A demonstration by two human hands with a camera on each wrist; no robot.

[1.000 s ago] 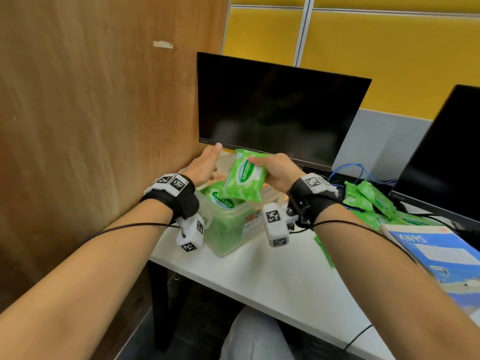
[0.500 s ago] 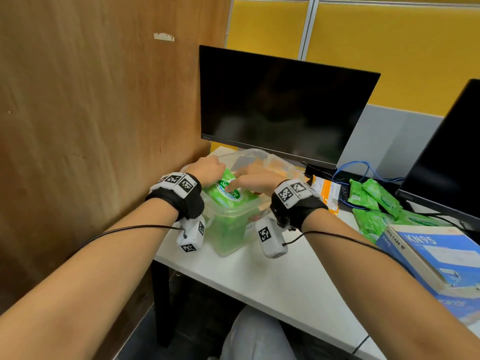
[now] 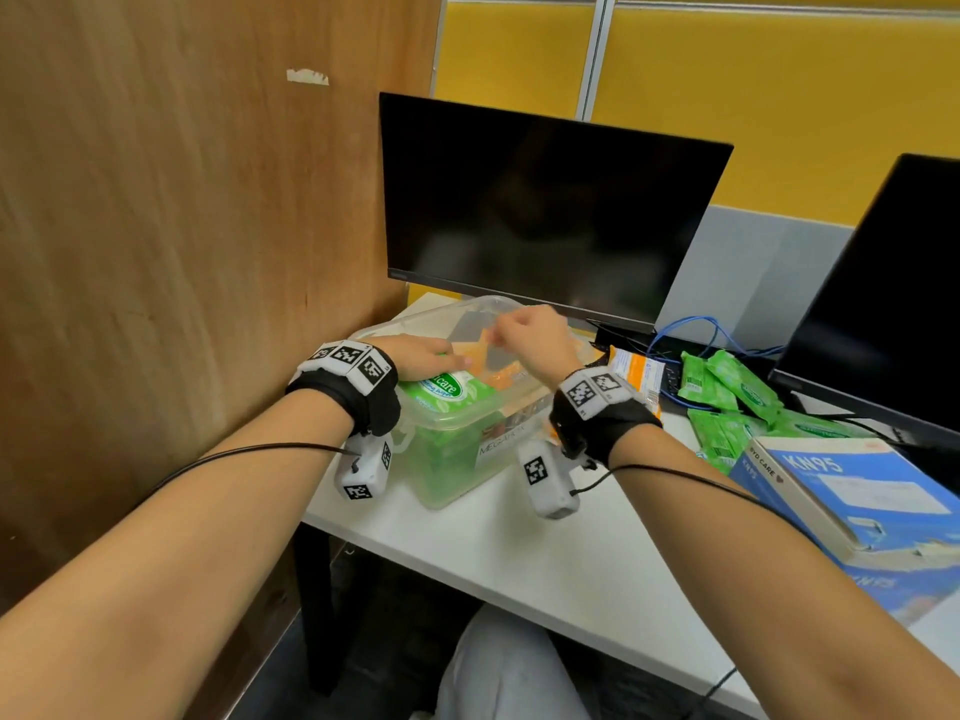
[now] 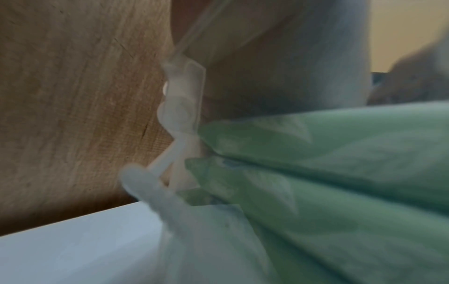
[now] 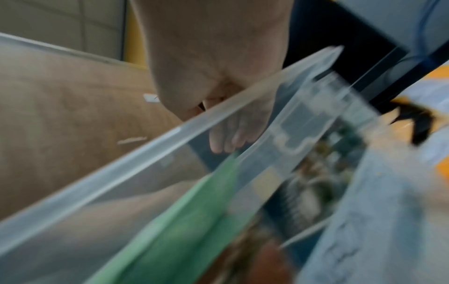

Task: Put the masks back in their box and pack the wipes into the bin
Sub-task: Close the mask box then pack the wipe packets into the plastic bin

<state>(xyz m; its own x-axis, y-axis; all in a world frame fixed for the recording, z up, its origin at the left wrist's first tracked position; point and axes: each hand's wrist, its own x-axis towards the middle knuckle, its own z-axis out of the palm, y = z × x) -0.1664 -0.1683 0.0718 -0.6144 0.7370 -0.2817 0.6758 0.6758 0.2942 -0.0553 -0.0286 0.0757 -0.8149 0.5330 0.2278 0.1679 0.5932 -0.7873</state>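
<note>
— Where the clear plastic bin (image 3: 457, 475) stands at the desk's left end, against the wooden partition (image 3: 182, 226), how are your hands set?

— Your left hand (image 3: 421, 358) lies flat, fingers straight, on the top green wipes pack (image 3: 449, 392) stacked in the bin. Your right hand (image 3: 535, 340) hovers over the bin's far side, fingers curled; whether it pinches the orange packet (image 3: 488, 363) beneath, I cannot tell.

— And around you?

— A smooth white desk (image 3: 545, 558), yellow panels behind. A dark monitor (image 3: 535, 210) stands just behind the bin, a second to your right. More crinkly green wipes packs (image 3: 727, 387) lie loose past your right wrist, with an orange-and-white packet (image 3: 641, 368) and blue cables (image 3: 696, 335). The blue KN95 mask box (image 3: 857, 496) sits at your right forearm.
</note>
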